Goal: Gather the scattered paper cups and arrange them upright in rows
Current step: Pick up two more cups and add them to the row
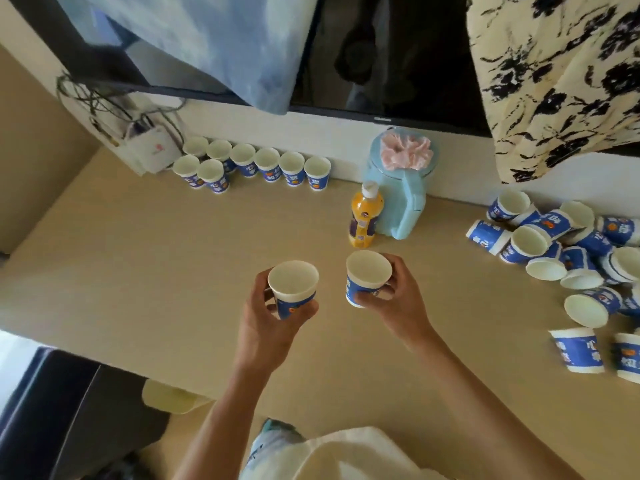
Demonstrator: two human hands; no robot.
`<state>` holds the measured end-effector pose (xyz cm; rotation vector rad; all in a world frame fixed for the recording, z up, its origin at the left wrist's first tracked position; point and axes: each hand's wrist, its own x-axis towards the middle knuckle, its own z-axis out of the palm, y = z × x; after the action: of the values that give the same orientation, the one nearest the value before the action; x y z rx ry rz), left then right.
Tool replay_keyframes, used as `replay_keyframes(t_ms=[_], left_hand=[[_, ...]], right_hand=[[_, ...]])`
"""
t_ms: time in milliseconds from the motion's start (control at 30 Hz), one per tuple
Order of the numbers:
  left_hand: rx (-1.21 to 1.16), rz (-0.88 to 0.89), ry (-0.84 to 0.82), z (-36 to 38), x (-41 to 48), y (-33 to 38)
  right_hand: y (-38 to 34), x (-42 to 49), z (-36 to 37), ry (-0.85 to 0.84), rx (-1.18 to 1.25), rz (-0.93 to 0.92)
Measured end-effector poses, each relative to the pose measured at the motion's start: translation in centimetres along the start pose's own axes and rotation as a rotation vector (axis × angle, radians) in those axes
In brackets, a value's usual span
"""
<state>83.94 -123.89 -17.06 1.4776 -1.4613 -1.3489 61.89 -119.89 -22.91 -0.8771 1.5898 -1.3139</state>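
My left hand grips a blue-and-white paper cup, upright, above the middle of the beige table. My right hand grips a second upright cup just to its right. Several cups stand upright in rows at the back left against the wall. At the right edge lies a scattered pile of cups, most on their sides or upside down.
An orange juice bottle and a light blue kettle with a pink cloth on top stand at the back centre. A white box with cables sits back left. A dark screen and hanging cloths are overhead.
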Motion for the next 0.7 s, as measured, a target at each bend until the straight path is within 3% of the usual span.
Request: replay_keyframes(t_ms=[333, 700], left_hand=[[-0.019, -0.051, 0.147, -8.7, 5.9, -2.6], [-0.042, -0.076, 0.137, -15.4, 15.4, -3.5]], right_hand=[[-1.4, 8.9, 14.0, -0.069, -0.097, 0.007], [0.9, 21.8, 26.6, 0.125, -0.249, -0.035]])
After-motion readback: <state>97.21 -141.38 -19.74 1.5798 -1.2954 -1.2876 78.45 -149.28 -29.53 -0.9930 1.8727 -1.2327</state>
